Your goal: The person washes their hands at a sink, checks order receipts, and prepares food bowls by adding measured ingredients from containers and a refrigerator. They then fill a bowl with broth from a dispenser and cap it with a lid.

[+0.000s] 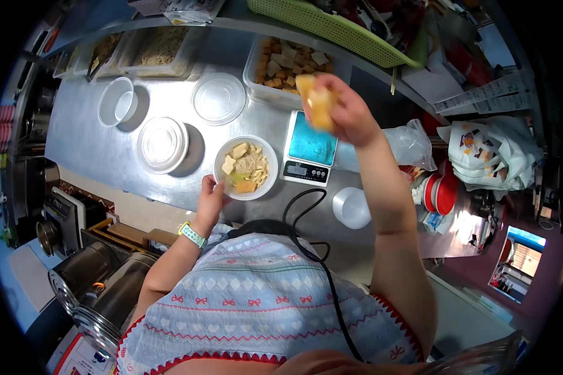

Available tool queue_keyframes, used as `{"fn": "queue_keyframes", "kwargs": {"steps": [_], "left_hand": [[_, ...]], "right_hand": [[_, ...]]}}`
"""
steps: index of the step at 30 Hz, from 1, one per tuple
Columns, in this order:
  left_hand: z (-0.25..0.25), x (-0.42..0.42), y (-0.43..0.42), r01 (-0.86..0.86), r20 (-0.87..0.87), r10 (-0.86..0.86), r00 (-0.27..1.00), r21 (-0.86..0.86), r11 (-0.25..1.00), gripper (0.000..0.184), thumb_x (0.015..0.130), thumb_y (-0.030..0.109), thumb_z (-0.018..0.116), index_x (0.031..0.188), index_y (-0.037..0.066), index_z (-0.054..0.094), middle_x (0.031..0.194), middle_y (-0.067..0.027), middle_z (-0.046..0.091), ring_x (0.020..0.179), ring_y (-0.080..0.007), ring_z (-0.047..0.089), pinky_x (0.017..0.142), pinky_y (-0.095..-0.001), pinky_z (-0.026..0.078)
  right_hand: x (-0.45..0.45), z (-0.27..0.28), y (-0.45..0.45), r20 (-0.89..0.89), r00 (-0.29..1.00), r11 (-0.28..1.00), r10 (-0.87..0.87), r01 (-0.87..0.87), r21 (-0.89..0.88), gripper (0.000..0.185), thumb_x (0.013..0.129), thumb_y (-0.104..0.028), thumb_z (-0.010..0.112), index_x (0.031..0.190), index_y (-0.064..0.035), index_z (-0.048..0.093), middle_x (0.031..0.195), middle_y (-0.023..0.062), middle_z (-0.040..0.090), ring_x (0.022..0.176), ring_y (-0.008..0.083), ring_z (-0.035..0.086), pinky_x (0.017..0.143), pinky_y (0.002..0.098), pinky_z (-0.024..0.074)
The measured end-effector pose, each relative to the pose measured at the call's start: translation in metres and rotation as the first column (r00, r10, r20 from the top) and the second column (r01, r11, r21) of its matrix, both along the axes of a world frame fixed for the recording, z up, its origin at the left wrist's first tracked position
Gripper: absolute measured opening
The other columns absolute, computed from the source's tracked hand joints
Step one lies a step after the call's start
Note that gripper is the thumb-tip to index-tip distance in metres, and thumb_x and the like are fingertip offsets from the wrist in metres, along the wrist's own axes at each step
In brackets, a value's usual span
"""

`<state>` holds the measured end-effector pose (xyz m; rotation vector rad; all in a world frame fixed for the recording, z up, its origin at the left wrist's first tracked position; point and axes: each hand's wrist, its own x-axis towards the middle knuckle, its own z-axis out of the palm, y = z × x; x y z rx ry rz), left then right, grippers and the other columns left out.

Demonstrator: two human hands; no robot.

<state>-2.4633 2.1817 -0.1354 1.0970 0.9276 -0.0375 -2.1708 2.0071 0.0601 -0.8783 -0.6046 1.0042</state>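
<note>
The hands are at work near the middle of the frame: the right hand (347,111), upper centre-right, has its fingers closed on blurred yellow pieces (319,107), raised near the container of cubes, while the left hand (211,199), at lower centre-left, touches the bowl's rim, though I cannot tell how firmly it grips. The metal worktop (94,153) spans the upper left and centre. At its upper centre stands the clear container (272,94) of orange and pale cubes; below that, the scale (311,148) with its blue plate. Just left of the scale, at centre, is the white bowl (273,172), holding noodle-like strands (251,164), pale chunks (239,150) and, smallest, one orange piece (246,187) near its lower edge.
</note>
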Motion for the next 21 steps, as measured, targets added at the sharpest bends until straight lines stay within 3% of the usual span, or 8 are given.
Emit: {"fn": "queue_keyframes", "kwargs": {"steps": [3, 5, 8, 18, 21], "left_hand": [[-0.011, -0.002, 0.001, 0.023, 0.008, -0.023, 1.000, 0.021, 1.000, 0.011, 0.098, 0.017, 0.047, 0.108, 0.015, 0.044, 0.103, 0.0011, 0.054, 0.092, -0.0098, 0.054, 0.071, -0.0310, 0.052], [-0.001, 0.002, -0.003, -0.030, 0.035, 0.031, 0.999, -0.024, 0.999, 0.014, 0.099, 0.018, 0.046, 0.112, 0.013, 0.044, 0.107, -0.0007, 0.053, 0.096, -0.0116, 0.055, 0.073, -0.0323, 0.053], [0.001, 0.003, -0.003, 0.006, 0.011, -0.005, 1.000, -0.026, 1.000, 0.017, 0.100, 0.018, 0.045, 0.115, 0.011, 0.043, 0.111, -0.0020, 0.052, 0.099, -0.0132, 0.055, 0.078, -0.0333, 0.053], [0.003, 0.002, -0.001, -0.011, 0.013, 0.011, 1.000, -0.048, 0.999, 0.016, 0.099, 0.017, 0.048, 0.112, 0.010, 0.041, 0.110, -0.0032, 0.049, 0.096, -0.0135, 0.054, 0.076, -0.0303, 0.054], [-0.011, -0.004, 0.000, -0.025, 0.056, 0.030, 0.998, -0.077, 0.997, 0.016, 0.098, 0.017, 0.049, 0.111, 0.011, 0.042, 0.109, -0.0034, 0.049, 0.096, -0.0135, 0.054, 0.075, -0.0301, 0.054]], "right_hand": [[-0.082, 0.080, -0.012, -0.155, 0.943, 0.887, 0.295, -0.210, 0.410, 0.019, 0.081, -0.014, 0.073, 0.086, -0.0050, 0.058, 0.094, 0.0149, 0.063, 0.079, 0.0184, 0.065, 0.065, 0.0280, 0.0522], [-0.116, 0.103, -0.009, -0.146, 0.887, 0.768, 0.438, -0.284, 0.573, 0.018, 0.081, -0.013, 0.073, 0.089, -0.0046, 0.058, 0.094, 0.0143, 0.063, 0.078, 0.0184, 0.064, 0.065, 0.0283, 0.0516], [-0.137, 0.109, 0.003, -0.101, 0.850, 0.666, 0.517, -0.326, 0.671, 0.018, 0.081, -0.011, 0.072, 0.092, -0.0040, 0.059, 0.093, 0.0135, 0.063, 0.077, 0.0185, 0.064, 0.065, 0.0287, 0.0506], [-0.140, 0.110, 0.018, -0.031, 0.811, 0.622, 0.584, -0.423, 0.659, 0.024, 0.082, -0.005, 0.068, 0.104, -0.0020, 0.060, 0.092, 0.0106, 0.062, 0.073, 0.0188, 0.062, 0.063, 0.0302, 0.0474], [-0.119, 0.096, 0.022, 0.029, 0.806, 0.723, 0.591, -0.546, 0.424, 0.027, 0.082, -0.003, 0.067, 0.108, -0.0015, 0.061, 0.091, 0.0098, 0.062, 0.071, 0.0189, 0.061, 0.063, 0.0306, 0.0465]]}}
